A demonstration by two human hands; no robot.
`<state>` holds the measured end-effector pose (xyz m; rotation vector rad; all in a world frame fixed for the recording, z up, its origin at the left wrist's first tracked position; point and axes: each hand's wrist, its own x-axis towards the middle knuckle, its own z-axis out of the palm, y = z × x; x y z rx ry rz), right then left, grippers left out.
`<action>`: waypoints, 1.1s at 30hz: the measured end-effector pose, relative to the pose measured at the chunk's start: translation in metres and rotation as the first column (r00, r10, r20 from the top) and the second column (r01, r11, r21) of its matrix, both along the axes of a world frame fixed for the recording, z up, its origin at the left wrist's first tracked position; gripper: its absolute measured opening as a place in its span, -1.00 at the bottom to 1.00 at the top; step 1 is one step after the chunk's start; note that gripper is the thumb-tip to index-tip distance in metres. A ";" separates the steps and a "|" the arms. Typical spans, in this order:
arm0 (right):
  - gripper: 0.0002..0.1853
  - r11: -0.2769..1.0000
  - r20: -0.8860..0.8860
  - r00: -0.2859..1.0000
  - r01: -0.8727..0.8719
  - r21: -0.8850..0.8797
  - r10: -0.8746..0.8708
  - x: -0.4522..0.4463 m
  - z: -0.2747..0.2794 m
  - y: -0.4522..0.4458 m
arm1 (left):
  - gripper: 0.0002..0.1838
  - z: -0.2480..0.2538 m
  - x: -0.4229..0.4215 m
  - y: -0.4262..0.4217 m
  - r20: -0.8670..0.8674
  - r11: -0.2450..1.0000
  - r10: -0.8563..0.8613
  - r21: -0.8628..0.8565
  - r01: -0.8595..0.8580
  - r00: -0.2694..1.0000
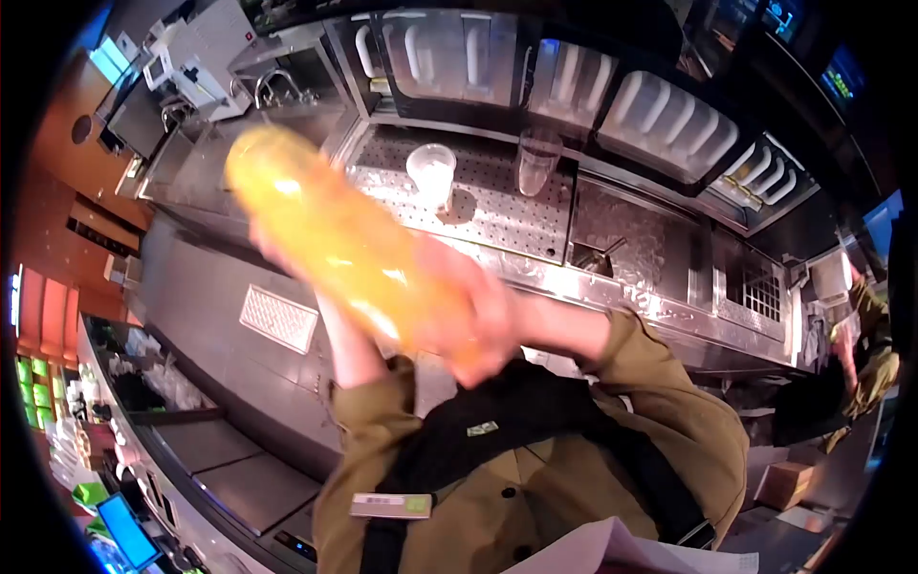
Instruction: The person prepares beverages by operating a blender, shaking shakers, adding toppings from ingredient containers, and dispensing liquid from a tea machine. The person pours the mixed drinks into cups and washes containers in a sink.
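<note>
Glossy orange cylindrical container (337,237) is slanting before us. Our left grip (274,253) and right grip (478,308) are clamping it.

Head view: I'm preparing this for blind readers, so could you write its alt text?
A long orange container, blurred, is held aslant, the right hand gripping its near end and the left hand, mostly hidden, against it farther up. Beyond, two clear cups stand on a perforated metal counter.
</note>
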<state>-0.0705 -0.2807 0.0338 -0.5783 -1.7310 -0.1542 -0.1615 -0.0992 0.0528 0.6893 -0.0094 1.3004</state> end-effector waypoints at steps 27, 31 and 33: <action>-0.37 0.992 0.058 0.997 0.063 -0.110 -0.057 -0.029 0.008 -0.016 | -0.49 -0.013 -0.017 0.012 -0.406 0.972 0.216 0.179 -0.155 0.888; -0.24 0.917 -0.167 0.975 -0.200 -0.346 0.149 -0.009 0.018 -0.007 | -0.47 -0.029 -0.021 -0.016 -0.159 0.993 0.112 -0.012 -0.116 0.981; -0.29 0.682 -0.468 0.883 -0.362 -0.636 0.033 0.014 0.022 0.019 | -0.45 -0.055 -0.011 -0.004 -0.432 0.954 -0.042 -0.285 -0.093 0.901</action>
